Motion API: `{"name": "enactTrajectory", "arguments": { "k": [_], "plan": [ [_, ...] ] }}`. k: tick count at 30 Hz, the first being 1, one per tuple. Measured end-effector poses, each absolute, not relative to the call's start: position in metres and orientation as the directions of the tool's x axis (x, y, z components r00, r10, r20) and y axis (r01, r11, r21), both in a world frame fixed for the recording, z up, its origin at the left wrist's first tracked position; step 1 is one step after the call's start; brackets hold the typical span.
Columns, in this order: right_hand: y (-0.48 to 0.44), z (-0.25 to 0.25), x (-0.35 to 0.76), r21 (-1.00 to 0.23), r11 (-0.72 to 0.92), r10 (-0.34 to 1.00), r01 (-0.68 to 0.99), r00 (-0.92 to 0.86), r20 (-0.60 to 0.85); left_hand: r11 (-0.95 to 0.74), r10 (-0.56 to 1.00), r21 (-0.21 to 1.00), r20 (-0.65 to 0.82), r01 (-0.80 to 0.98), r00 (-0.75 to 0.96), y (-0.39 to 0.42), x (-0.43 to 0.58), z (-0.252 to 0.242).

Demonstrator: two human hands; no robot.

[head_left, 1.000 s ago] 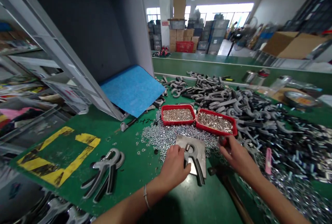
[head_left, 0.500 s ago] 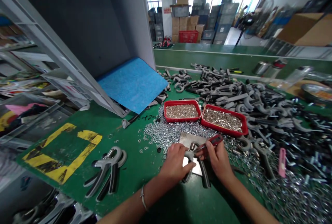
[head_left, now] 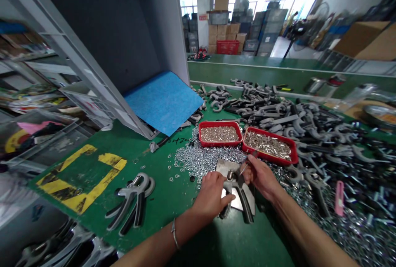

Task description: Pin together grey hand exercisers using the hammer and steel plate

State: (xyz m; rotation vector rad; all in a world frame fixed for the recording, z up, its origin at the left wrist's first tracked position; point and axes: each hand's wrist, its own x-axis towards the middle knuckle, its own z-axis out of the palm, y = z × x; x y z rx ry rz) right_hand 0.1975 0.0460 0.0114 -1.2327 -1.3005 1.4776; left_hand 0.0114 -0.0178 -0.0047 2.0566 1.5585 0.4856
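On a bare metal plate (head_left: 251,202) lies a hand grip exerciser (head_left: 245,201) with grey arms, black pads and a coil spring. My left hand (head_left: 210,195) is closed around its left arm and presses it against the plate. Just right of the spring, my right hand (head_left: 261,176) pinches a small tool with a dark red handle (head_left: 254,154); its thin metal tip points down toward the exerciser, and its exact kind is mostly hidden by my fingers. A second, assembled hand grip exerciser (head_left: 140,201) lies to the left on the green table.
Two red trays, one of small metal bits (head_left: 220,134) and one of pins (head_left: 268,145), stand behind the plate. Loose nuts (head_left: 193,158) surround them. Grey exerciser arms (head_left: 278,112) are heaped right. A pink handle (head_left: 339,198) lies among washers. A large grey crate (head_left: 136,125) stands left with blue sheet (head_left: 167,102).
My right hand has turned, so the red handle now points away and is mostly hidden behind the fingers. My left hand keeps its hold on the exerciser. The view has shifted slightly.
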Motion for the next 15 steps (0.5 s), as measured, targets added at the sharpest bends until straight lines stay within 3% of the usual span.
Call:
{"name": "enactTrajectory", "arguments": {
  "k": [5,15],
  "plan": [
    [0.023,-0.002,0.212,-0.995,-0.095,0.991,0.026,-0.097,-0.097,-0.207,0.96,0.591,-0.032,0.779,0.279,-0.018,0.011,-0.003],
    [0.004,-0.002,0.21,-0.941,0.031,0.998,0.337,-0.055,0.013,-0.219,0.958,0.593,-0.02,0.775,0.286,-0.018,0.01,-0.005]
  ]
}}
